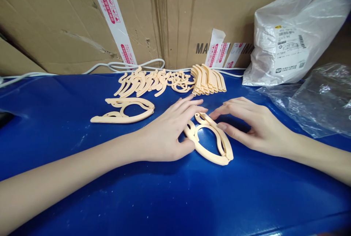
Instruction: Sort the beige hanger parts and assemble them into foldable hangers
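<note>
A cream plastic folding hanger (211,155) lies folded on the blue table between my hands, its two arms meeting at the lower right. My left hand (167,130) rests at its left side, fingers stretched out over the upper end and thumb by the left arm; part of the hanger is hidden beneath it. Beside the right arm, my right hand (255,126) is open, thumb and index finger apart, with the thumb tip at the hanger's edge. Farther left lies a second folded hanger (126,119), untouched.
Behind the hands are a row of curved hanger pieces (139,82), small hook-like parts (181,82) and a stack of hanger arms (208,80). A white cable (95,67) runs before cardboard boxes (175,16). A labelled plastic bag (290,42) and clear film (318,100) lie right.
</note>
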`<action>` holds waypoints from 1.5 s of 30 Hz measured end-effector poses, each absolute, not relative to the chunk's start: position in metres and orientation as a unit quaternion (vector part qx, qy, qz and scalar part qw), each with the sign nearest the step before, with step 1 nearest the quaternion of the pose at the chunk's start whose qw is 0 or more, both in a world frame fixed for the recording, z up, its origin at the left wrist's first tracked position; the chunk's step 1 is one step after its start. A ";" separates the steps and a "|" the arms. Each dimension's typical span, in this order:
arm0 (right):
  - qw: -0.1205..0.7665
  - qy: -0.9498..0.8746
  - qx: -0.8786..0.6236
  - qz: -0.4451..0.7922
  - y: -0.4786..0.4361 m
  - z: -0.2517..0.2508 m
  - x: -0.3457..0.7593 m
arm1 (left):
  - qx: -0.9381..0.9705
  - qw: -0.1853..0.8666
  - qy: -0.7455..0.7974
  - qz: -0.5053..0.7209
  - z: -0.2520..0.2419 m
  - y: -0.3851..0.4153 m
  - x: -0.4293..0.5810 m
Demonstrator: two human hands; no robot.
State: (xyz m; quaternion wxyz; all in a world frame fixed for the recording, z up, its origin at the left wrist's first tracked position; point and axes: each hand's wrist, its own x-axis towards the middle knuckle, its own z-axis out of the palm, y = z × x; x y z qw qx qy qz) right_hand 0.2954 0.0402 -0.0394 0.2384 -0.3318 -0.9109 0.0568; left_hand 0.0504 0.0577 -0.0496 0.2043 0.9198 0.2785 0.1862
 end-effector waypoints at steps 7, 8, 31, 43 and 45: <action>0.161 -0.939 -0.283 0.113 0.045 -0.046 0.301 | 0.909 0.224 0.306 0.173 -0.046 0.057 0.053; 0.156 -0.940 -0.280 0.115 0.046 -0.046 0.301 | 0.906 0.224 0.311 0.178 -0.046 0.057 0.053; 0.202 -0.903 -0.369 0.091 0.045 -0.043 0.302 | 0.911 0.140 0.335 0.196 -0.044 0.057 0.056; 0.256 -0.878 -0.387 0.114 0.050 -0.038 0.314 | 0.893 0.063 0.376 0.237 -0.012 0.060 0.020; 0.226 -0.894 -0.372 0.107 0.052 -0.039 0.314 | 0.888 0.083 0.389 0.228 -0.003 0.061 0.000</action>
